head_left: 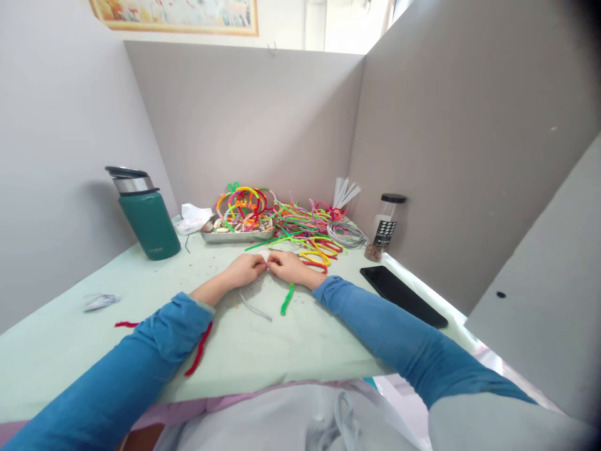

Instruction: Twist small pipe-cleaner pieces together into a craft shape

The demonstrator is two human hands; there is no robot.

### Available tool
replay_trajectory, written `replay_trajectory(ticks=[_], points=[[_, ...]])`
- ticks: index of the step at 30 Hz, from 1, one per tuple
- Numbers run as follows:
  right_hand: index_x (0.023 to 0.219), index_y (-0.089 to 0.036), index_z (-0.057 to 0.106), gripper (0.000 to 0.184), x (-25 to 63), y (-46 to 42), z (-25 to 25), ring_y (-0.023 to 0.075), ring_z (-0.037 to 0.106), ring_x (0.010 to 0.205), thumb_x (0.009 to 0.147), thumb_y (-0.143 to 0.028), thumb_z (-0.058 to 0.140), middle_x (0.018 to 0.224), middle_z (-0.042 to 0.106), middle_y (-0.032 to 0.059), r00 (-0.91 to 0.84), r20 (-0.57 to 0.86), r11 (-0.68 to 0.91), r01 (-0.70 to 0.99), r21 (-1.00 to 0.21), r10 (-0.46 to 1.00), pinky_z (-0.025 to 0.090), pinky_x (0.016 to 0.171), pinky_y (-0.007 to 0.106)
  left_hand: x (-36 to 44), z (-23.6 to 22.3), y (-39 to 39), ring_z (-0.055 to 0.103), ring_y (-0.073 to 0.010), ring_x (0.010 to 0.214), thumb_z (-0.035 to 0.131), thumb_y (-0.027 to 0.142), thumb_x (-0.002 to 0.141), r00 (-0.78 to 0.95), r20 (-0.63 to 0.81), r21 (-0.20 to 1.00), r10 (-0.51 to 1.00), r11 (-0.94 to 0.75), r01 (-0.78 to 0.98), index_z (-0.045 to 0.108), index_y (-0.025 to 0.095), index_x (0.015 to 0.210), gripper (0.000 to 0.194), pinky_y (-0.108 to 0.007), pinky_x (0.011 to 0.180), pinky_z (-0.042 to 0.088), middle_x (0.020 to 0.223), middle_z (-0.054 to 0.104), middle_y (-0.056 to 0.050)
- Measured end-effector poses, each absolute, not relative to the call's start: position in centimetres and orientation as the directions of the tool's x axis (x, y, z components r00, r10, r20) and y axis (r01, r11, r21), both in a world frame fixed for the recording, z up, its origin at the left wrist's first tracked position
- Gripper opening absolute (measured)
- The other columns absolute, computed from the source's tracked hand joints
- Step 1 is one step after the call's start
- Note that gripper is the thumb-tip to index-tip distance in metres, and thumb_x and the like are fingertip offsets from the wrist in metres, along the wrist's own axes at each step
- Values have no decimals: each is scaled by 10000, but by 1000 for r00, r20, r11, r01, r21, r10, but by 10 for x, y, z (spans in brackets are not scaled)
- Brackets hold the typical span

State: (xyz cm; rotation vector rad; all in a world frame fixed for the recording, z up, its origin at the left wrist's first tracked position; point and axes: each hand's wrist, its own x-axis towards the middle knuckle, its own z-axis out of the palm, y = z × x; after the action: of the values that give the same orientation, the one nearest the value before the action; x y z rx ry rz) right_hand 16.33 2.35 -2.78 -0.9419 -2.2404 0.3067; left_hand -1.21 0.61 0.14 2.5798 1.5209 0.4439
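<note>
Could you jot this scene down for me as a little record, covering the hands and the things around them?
Left hand: pinched, close against the right hand
Right hand: pinched likewise
Between the hands: too small to tell
Nearest on the table: thin gray strand, short green pipe cleaner
By the left sleeve: red pipe cleaner
Beyond the hands: metal tray, multicolored pipe cleaner pile, gray coil
Far left: teal flask
Right: clear black-lidded bottle, black smartphone

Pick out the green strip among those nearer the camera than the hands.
The short green strip by the right hand, unlike the red strip at the left sleeve and grey strand.
</note>
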Motion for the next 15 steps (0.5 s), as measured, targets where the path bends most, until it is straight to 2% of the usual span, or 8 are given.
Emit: replay_trajectory(ticks=[15], points=[[718,-164,552,110,164,26,-30,106,436,615,793,-202,481,664,542,-20,-517,496,716,529,-456,698,268,571,220,-10,4,4,516,-141,630,424,284,821,442,185,242,878,-477,845,588,168,720,225,-239,596,347,660,606,-15]])
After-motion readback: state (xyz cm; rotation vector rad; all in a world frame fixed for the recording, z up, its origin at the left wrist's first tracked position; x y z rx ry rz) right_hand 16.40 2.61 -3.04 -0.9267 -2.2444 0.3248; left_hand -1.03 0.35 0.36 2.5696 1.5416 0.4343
